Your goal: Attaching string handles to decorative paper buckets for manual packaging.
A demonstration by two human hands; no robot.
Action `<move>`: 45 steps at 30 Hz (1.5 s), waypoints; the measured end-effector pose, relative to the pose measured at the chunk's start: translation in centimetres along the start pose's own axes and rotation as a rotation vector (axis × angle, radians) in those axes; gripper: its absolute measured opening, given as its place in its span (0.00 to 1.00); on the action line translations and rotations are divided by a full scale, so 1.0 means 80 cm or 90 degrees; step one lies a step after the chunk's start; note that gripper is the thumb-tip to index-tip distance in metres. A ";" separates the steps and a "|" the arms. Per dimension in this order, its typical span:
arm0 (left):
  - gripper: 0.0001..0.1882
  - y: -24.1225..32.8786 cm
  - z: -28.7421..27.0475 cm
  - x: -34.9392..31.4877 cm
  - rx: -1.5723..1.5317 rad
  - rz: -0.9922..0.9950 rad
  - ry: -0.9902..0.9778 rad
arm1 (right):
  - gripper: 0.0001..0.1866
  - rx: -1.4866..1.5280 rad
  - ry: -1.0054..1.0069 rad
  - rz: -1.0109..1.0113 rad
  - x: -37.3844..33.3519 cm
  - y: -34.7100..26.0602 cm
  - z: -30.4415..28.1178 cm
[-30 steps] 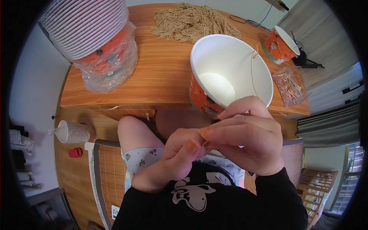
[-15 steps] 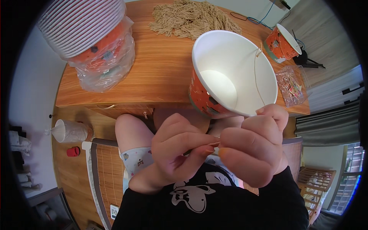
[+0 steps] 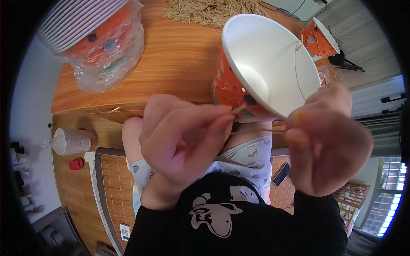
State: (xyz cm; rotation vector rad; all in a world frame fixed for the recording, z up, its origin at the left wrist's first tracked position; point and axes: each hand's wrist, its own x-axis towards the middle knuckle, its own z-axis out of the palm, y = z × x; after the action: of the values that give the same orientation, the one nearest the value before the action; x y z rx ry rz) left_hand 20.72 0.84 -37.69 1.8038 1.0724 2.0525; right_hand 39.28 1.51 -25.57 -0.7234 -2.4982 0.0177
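Observation:
A large paper bucket (image 3: 252,55), white inside and orange outside, tilts at the table's near edge with its mouth toward me. A thin tan cord (image 3: 296,70) passes through its wall near the far right rim and hangs down inside. My left hand (image 3: 179,136) pinches a tan cord end between thumb and forefinger, the tip sticking out in front of the bucket. My right hand (image 3: 329,141), blurred, is closed by the bucket's near right rim, with a strand of cord running from its fingertips toward my left hand.
A plastic-wrapped stack of paper buckets (image 3: 102,47) stands on the table (image 3: 171,64) at left. Behind lies a heap of tan cords (image 3: 209,10). A corded bucket (image 3: 318,40) sits at far right, near a clear plastic bag (image 3: 329,74). A phone (image 3: 282,174) lies beside my thigh.
My hands, close together before, have drawn apart, the left going left and up, the right going right. A strand of cord now shows between them. The view has shifted slightly.

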 end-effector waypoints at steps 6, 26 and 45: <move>0.10 -0.014 0.014 -0.005 0.081 -0.011 0.031 | 0.13 0.007 0.089 0.002 -0.012 0.019 0.016; 0.11 -0.014 0.019 -0.004 0.091 0.000 0.015 | 0.15 0.084 0.049 0.197 0.032 0.017 0.028; 0.11 -0.013 0.030 0.002 0.101 0.013 0.017 | 0.17 0.185 -0.103 0.240 0.035 0.044 0.019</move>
State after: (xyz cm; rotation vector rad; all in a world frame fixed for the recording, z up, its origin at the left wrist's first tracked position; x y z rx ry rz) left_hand 22.59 2.59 -38.23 1.8722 1.2621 2.0602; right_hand 38.28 6.12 -26.04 -1.0875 -2.3956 0.5814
